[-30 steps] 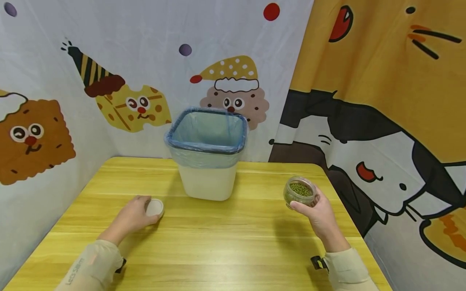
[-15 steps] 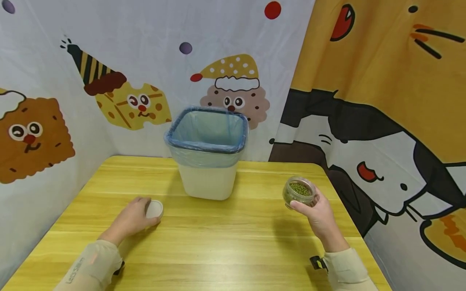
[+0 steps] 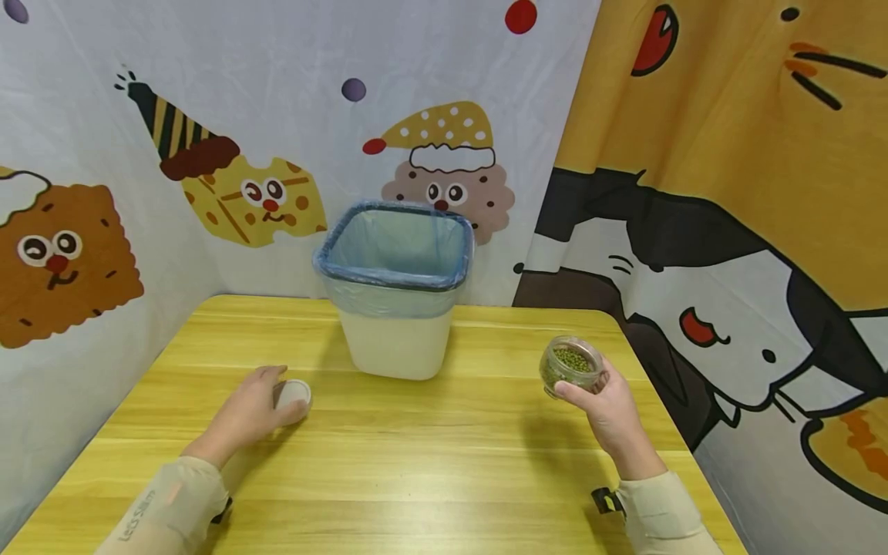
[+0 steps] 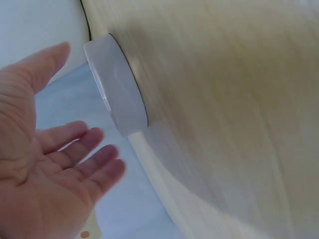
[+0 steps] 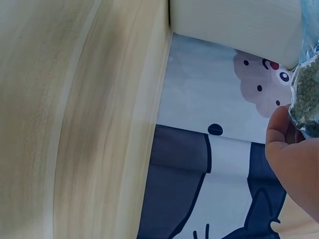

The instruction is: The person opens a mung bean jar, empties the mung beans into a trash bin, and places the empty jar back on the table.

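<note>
Behind the yellow wooden table (image 3: 430,470) hangs a white cloth (image 3: 277,46) with food faces. Right of the table is an orange cartoon cloth (image 3: 728,139). The table shines.

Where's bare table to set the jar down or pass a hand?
Widest: middle of the table, before the bin, between left grip and right grip. Also the back-left corner, left of the bin; the strip between bin and jar. Crowded: at the lid, left grip close by; right side, right grip holding jar.

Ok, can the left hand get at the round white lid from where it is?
Probably yes: the left hand is beside the lid, holding nothing, and the left wrist view shows no obstacle between them.
</note>
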Demonstrator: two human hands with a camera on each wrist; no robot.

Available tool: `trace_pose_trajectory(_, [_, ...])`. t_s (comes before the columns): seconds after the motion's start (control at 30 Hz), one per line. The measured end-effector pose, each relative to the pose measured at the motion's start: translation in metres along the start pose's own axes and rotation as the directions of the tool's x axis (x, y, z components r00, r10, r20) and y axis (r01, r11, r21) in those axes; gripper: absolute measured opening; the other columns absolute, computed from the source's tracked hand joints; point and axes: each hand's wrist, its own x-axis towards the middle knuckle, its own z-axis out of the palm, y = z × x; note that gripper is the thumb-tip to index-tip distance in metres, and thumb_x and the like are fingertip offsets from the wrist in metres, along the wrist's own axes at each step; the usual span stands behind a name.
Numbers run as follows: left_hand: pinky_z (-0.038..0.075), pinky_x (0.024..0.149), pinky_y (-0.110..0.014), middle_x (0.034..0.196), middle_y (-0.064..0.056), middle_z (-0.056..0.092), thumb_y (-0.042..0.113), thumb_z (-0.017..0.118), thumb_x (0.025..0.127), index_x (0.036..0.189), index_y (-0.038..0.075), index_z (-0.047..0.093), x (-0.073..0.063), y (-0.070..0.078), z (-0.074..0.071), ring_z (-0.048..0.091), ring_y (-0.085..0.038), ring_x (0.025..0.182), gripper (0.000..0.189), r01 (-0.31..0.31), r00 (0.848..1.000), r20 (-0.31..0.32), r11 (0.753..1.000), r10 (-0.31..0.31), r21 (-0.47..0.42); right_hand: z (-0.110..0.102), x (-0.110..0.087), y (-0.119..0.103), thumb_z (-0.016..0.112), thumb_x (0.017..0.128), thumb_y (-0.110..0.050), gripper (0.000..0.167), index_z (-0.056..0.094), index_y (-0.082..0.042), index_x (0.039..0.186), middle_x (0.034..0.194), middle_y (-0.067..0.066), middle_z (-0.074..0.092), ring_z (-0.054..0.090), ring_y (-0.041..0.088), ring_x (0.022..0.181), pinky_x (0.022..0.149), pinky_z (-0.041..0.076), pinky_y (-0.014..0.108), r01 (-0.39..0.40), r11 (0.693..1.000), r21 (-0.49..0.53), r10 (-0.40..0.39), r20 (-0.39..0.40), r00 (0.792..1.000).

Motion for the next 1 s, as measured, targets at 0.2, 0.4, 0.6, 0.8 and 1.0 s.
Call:
trace_pose_trajectory(0.2, [0.048, 0.108, -0.068, 0.144, -0.033, 0.057, 0.030, 0.077, 0.099, 0.147, -0.009, 0.055, 0.003, 0.021, -0.007, 0.054, -0.054, 0.133, 0.065, -0.263, 0.895, -0.340, 0.957, 0.290, 0.122, -0.001, -0.004, -0.002, 0.075, 0.095, 0.000, 0.073, 0.042, -0.007, 0.160, 0.138, -0.007, 0.061, 0.064, 0.006, 0.124, 0.098, 0.058, 0.019, -0.027, 0.999, -0.038, 0.026, -0.017, 1.000])
trace_pose_trajectory(0.4, [0.045, 0.122, -0.051, 0.141, -0.028, 0.065, 0.046, 0.053, 0.111, 0.145, -0.009, 0.059, 0.016, 0.084, -0.029, 0.060, -0.050, 0.132, 0.065, -0.507, 0.513, -0.590, 0.774, 0.624, 0.378, 0.008, 0.003, -0.010, 0.077, 0.097, -0.008, 0.073, 0.040, -0.008, 0.160, 0.140, -0.004, 0.058, 0.062, 0.008, 0.125, 0.099, 0.056, 0.018, -0.064, 0.997, -0.049, 0.062, -0.024, 0.998])
trace_pose_trajectory(0.6, [0.044, 0.123, -0.055, 0.150, -0.026, 0.061, 0.038, 0.058, 0.109, 0.150, -0.008, 0.055, 0.041, 0.138, -0.050, 0.057, -0.050, 0.139, 0.061, -0.535, 0.383, -0.589, 0.691, 0.712, 0.487, 0.021, 0.019, -0.020, 0.078, 0.097, -0.009, 0.071, 0.042, -0.007, 0.158, 0.138, -0.005, 0.062, 0.065, 0.008, 0.124, 0.099, 0.058, 0.020, -0.050, 0.998, -0.045, 0.050, -0.008, 0.999])
trace_pose_trajectory(0.8, [0.046, 0.118, -0.063, 0.147, -0.024, 0.064, 0.025, 0.078, 0.097, 0.148, -0.006, 0.058, 0.057, 0.162, -0.054, 0.058, -0.049, 0.140, 0.063, -0.461, 0.435, -0.526, 0.682, 0.731, 0.567, 0.029, 0.039, -0.040, 0.080, 0.095, -0.011, 0.069, 0.046, -0.007, 0.156, 0.132, -0.007, 0.064, 0.065, 0.007, 0.121, 0.098, 0.058, 0.018, 0.001, 0.996, -0.087, -0.001, -0.001, 1.000])
trace_pose_trajectory(1.0, [0.054, 0.112, -0.057, 0.130, -0.020, 0.076, 0.013, 0.084, 0.092, 0.132, -0.002, 0.072, 0.066, 0.174, -0.049, 0.069, -0.045, 0.126, 0.045, -0.417, 0.418, -0.591, 0.724, 0.690, 0.550, 0.026, 0.058, -0.061, 0.082, 0.095, -0.013, 0.071, 0.048, -0.010, 0.157, 0.134, -0.007, 0.064, 0.066, 0.007, 0.120, 0.095, 0.059, 0.018, 0.052, 0.990, -0.132, -0.050, 0.018, 0.999])
